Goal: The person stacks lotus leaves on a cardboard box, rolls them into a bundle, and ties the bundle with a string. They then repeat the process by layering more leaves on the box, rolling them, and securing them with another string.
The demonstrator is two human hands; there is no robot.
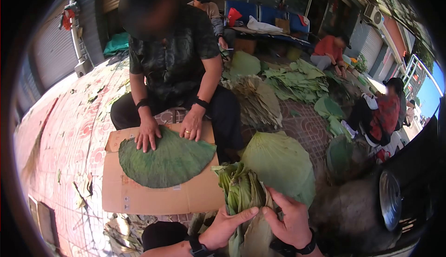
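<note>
Both my hands are on a gathered bundle of folded green lotus leaves (pixel 242 187) just in front of me. My left hand (pixel 225 227) wraps the bundle's left side, its thumb lying across the front. On the right edge, my right hand (pixel 289 217) pinches a leaf between thumb and fingers, close to the left thumb. Behind the bundle spreads a large pale-green lotus leaf (pixel 283 164). Across from me, another person's two hands press a dark-green lotus leaf (pixel 167 157) flat on a cardboard sheet (pixel 148 201).
Stacks of dried leaves (pixel 255 101) and green leaves (pixel 297 80) lie on the paved ground behind. More people sit farther back, near blue chairs (pixel 274 15). A round metal lid (pixel 390 200) is at the right. Leaf scraps (pixel 123 234) lie at lower left.
</note>
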